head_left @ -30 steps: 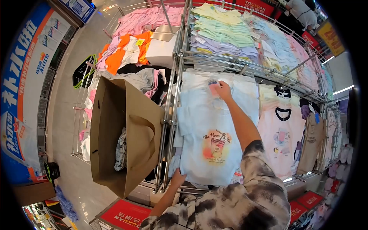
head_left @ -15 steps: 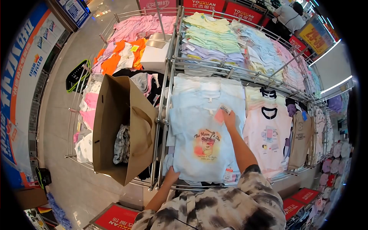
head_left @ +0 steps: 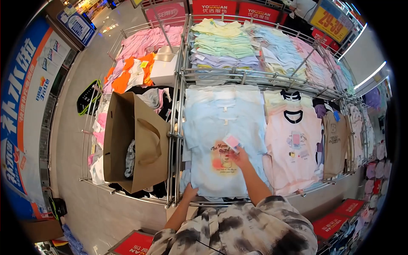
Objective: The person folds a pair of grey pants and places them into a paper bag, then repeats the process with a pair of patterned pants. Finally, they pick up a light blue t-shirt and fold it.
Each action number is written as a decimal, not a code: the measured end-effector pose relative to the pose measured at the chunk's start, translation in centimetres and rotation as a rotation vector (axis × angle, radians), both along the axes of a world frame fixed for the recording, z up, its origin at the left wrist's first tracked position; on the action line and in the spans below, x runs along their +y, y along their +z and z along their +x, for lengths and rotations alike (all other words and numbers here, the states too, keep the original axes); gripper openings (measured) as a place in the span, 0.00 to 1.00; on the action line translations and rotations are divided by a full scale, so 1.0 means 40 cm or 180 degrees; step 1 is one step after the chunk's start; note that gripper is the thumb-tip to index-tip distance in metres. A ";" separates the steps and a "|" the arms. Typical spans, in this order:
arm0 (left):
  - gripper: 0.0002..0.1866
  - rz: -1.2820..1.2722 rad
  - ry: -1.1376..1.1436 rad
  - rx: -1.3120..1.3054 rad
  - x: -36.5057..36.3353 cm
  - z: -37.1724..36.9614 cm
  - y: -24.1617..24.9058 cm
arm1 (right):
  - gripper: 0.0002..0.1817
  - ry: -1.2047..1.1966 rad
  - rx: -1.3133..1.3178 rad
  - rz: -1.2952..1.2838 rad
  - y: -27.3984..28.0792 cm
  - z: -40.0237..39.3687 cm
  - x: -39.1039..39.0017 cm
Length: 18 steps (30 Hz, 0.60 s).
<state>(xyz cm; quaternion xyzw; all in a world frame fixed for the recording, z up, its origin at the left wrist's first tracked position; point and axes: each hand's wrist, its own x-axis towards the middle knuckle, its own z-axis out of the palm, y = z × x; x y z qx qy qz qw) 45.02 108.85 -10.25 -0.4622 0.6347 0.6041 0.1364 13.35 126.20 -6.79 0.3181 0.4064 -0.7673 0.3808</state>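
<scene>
A light blue T-shirt (head_left: 204, 136) with a printed drink cup lies flat on a stack of pale shirts. My right hand (head_left: 240, 157) is above its print, pinching a small pink and white card (head_left: 232, 142). The hand and card cover part of the cup and lettering. At the shirt's lower left edge, my left hand (head_left: 190, 192) has its fingers closed on the fabric; the fingertips are partly hidden.
An open brown paper bag (head_left: 142, 170) with patterned cloth inside stands left of the metal rail (head_left: 175, 136). To the right lie a pink shirt (head_left: 293, 148) and a brown garment (head_left: 335, 144). Folded clothes (head_left: 221, 42) fill the rack behind. A person (head_left: 302, 8) stands at the back.
My right hand has moved from the shirt's collar down to its print, carrying the card. My left hand stays at the lower left edge. The view has shifted slightly.
</scene>
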 end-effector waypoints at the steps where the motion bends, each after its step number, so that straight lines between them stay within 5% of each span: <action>1: 0.27 -0.0046 -0.0026 -0.0001 0.000 0.000 -0.008 | 0.15 0.0088 -0.0149 -0.0022 0.000 0.024 -0.009; 6: 0.26 -0.0338 -0.0241 -0.0101 0.000 -0.016 0.058 | 0.14 0.1099 -0.1120 -0.0875 -0.063 0.084 -0.024; 9: 0.25 -0.0217 -0.0131 0.0018 -0.003 0.001 -0.004 | 0.17 0.2671 -0.0729 -0.0377 -0.002 0.119 -0.040; 12: 0.25 -0.0315 -0.0185 -0.0057 -0.002 -0.001 0.018 | 0.17 0.3772 0.0635 0.0809 0.150 0.155 -0.039; 13: 0.25 -0.0559 -0.0259 0.0082 -0.012 0.038 -0.102 | 0.16 0.3723 0.1019 0.0918 0.169 0.152 -0.022; 15: 0.23 -0.0636 -0.0394 0.0067 -0.011 0.034 -0.056 | 0.16 0.3611 0.1738 0.1133 0.181 0.146 0.047; 18: 0.21 -0.0685 -0.0398 0.0017 -0.010 0.018 -0.008 | 0.12 0.2340 0.1728 0.1464 0.156 0.117 0.219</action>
